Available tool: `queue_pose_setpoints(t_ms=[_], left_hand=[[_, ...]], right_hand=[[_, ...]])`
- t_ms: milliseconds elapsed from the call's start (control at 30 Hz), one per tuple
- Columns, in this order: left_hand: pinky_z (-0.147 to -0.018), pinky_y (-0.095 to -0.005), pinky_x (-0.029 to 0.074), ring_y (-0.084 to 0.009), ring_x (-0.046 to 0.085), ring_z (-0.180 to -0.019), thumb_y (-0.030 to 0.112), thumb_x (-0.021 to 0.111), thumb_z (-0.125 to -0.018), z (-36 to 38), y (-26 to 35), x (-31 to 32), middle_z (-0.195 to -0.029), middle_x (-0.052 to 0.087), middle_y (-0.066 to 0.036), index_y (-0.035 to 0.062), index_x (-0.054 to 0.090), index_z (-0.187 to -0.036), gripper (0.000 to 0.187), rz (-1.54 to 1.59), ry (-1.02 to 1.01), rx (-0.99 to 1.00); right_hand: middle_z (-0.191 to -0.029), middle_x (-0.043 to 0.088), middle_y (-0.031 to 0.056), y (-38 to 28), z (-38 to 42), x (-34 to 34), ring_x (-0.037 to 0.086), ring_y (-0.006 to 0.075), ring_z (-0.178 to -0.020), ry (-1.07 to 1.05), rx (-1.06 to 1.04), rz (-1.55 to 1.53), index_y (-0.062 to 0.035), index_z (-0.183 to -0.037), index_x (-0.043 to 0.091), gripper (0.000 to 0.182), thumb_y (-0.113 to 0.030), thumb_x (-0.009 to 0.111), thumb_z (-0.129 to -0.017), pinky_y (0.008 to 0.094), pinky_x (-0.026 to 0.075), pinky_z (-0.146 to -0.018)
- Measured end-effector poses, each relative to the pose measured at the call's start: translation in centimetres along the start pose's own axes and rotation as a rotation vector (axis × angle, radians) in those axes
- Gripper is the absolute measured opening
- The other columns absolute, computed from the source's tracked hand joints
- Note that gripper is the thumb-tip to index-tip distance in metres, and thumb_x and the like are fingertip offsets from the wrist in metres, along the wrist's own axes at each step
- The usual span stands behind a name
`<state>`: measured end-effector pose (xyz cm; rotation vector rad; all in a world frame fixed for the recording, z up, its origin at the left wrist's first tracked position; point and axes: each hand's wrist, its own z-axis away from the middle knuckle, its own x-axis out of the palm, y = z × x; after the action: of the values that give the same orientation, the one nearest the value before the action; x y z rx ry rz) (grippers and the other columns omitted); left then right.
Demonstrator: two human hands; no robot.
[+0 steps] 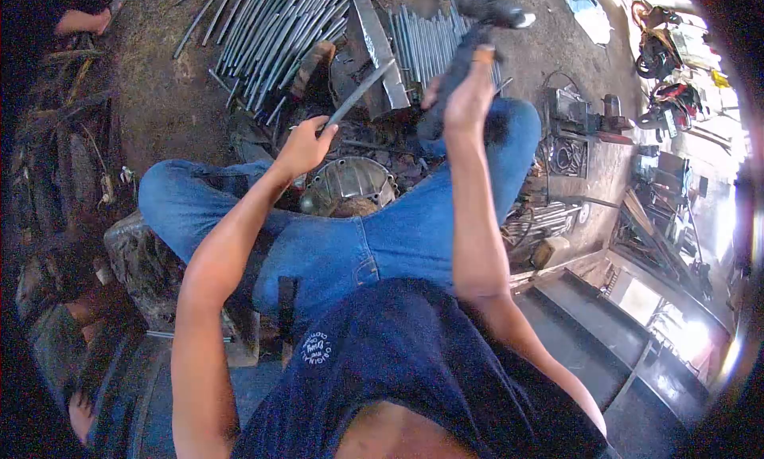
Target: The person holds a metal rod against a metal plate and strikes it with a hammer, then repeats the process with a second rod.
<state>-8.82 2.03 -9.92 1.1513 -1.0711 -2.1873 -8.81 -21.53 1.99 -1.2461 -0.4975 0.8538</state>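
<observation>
My left hand (306,147) is closed around a grey metal rod (358,94), which slants up and to the right. The rod's far end lies over the top of a steel block (380,49) that serves as a flat-faced support. My right hand (468,105) grips a hammer (495,13), raised to the right of the block and smeared by motion. Its dark head is at the top, and the hand covers most of the handle. Beneath my left hand, between my legs, is a rounded metal casing (350,184).
Many metal rods (270,41) lie beyond the block on the left, with another row of rods (426,45) on the right. A machine (569,105) stands at right, near more bars (549,220). Motorbikes (668,109) are farther off. Another person's foot (83,21) shows upper left.
</observation>
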Motion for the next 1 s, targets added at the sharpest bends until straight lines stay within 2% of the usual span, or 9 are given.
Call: queue_pose_setpoints(t_ms=[67,100,200,467,567,667,733,900,1000], left_hand=[[-0.083,-0.0415,0.048,-0.0382,0.063,-0.096,0.031,0.056,-0.090,0.4,1.2,-0.8,-0.098,0.064,-0.027,-0.0036,0.060,-0.113,0.042,0.124,-0.070,-0.137],[-0.080,-0.0403,0.049,-0.0374,0.064,-0.093,0.032,0.056,-0.091,0.3,1.3,-0.6,-0.096,0.065,-0.027,-0.0024,0.060,-0.114,0.042,-0.036,0.000,-0.047],[-0.080,-0.0380,0.049,-0.0339,0.066,-0.093,0.033,0.059,-0.090,0.2,-0.3,0.0,-0.096,0.065,-0.027,-0.0052,0.060,-0.113,0.045,0.144,-0.043,-0.040],[-0.082,-0.0365,0.048,-0.0334,0.065,-0.096,0.032,0.058,-0.089,-0.1,-0.8,0.4,-0.101,0.064,-0.028,-0.0080,0.056,-0.117,0.048,0.091,-0.011,-0.123],[-0.079,-0.0361,0.049,-0.0322,0.066,-0.091,0.031,0.059,-0.089,0.0,-0.8,0.5,-0.099,0.065,-0.028,-0.0073,0.054,-0.120,0.050,-0.127,0.091,0.030],[-0.074,-0.0361,0.050,-0.0308,0.067,-0.083,0.030,0.061,-0.088,0.3,1.1,-1.0,-0.094,0.066,-0.026,-0.0053,0.057,-0.118,0.047,0.072,-0.146,-0.196],[-0.070,-0.0363,0.049,-0.0302,0.067,-0.077,0.029,0.062,-0.087,-0.1,-1.4,0.3,-0.089,0.067,-0.024,-0.0019,0.061,-0.115,0.042,0.036,0.064,0.118],[-0.070,-0.0368,0.049,-0.0304,0.067,-0.077,0.029,0.062,-0.086,0.0,-0.8,0.1,-0.089,0.067,-0.023,0.0015,0.064,-0.112,0.038,0.058,0.059,0.067],[-0.087,-0.0344,0.047,-0.0277,0.064,-0.101,0.028,0.061,-0.088,0.1,0.3,-0.6,-0.104,0.066,-0.022,-0.0012,0.062,-0.115,0.039,0.012,0.016,-0.023]], right_hand=[[-0.056,0.050,0.0075,8.5,-1.9,0.4,0.050,0.0182,-0.044,-0.001,0.154,0.380,-0.0041,-0.083,0.052,0.061,-0.062,0.034,-0.092,0.0327,0.043,-0.041],[-0.056,0.050,0.0072,10.0,-2.2,0.5,0.050,0.0181,-0.044,0.004,0.220,0.591,-0.0046,-0.084,0.053,0.061,-0.062,0.034,-0.093,0.0324,0.043,-0.042],[-0.057,0.050,0.0061,4.0,1.2,-0.7,0.048,0.0179,-0.043,-0.214,0.497,-0.136,-0.0074,-0.081,0.051,0.059,-0.062,0.032,-0.093,0.0316,0.042,-0.041],[-0.057,0.051,0.0071,5.6,4.6,-2.5,0.049,0.0177,-0.044,-0.121,0.521,0.095,-0.0067,-0.078,0.051,0.058,-0.062,0.039,-0.091,0.0329,0.041,-0.041],[-0.057,0.051,0.0064,5.9,4.8,-1.7,0.048,0.0169,-0.045,-0.150,0.564,0.094,-0.0072,-0.079,0.052,0.058,-0.063,0.039,-0.091,0.0322,0.042,-0.043],[-0.056,0.052,0.0082,3.6,4.3,-1.9,0.050,0.0189,-0.044,-0.211,0.666,-0.226,-0.0044,-0.076,0.053,0.062,-0.063,0.040,-0.091,0.0329,0.042,-0.042],[-0.055,0.052,0.0071,0.1,4.1,-2.1,0.049,0.0184,-0.042,-0.209,0.533,-0.213,-0.0058,-0.079,0.051,0.064,-0.067,0.035,-0.090,0.0329,0.043,-0.041],[-0.057,0.046,0.0057,-8.9,3.4,-0.9,0.046,0.0163,-0.043,-0.041,-0.041,-0.191,-0.0061,-0.080,0.044,0.060,-0.062,0.027,-0.094,0.0307,0.039,-0.041],[-0.059,0.050,0.0080,-4.2,1.7,-0.1,0.048,0.0179,-0.043,-0.058,-0.047,-0.136,-0.0043,-0.083,0.047,0.061,-0.063,0.030,-0.093,0.0321,0.042,-0.042]])
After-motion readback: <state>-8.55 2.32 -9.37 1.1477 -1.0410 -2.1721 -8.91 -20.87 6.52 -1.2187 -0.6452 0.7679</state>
